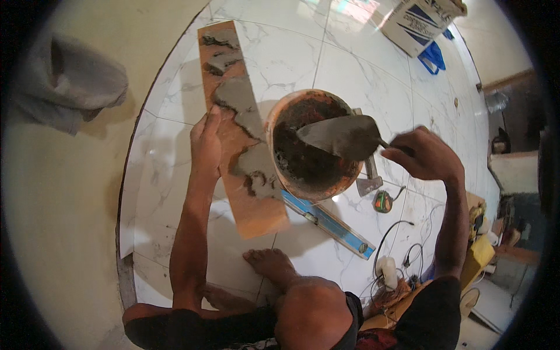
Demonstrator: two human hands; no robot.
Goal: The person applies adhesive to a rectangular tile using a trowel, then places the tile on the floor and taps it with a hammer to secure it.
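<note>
At the left, the left hand (206, 143) lies flat with fingers together on the near-left edge of a long terracotta-coloured tile strip (256, 213), pressing it down against the white marble floor (169, 175). The strip's long axis runs away from the person, from near the bare foot (271, 263) up toward the far wall, leaning slightly left at its far end. Patches of grey mortar (236, 96) sit along its upper face, thickest just beyond and right of that hand.

Just right of the strip, touching or nearly touching its edge, stands an orange bucket (280, 125) holding dark wet mortar. Over its mouth hangs the blade of a trowel (341, 137), pointing left toward the strip. The right hand (423, 154) is closed in a fist around the trowel's handle, to the right of the bucket.

So the strip lies left of the trowel, with the bucket between; the left hand is already on it. A blue spirit level (329, 224) lies on the floor below the bucket.
</note>
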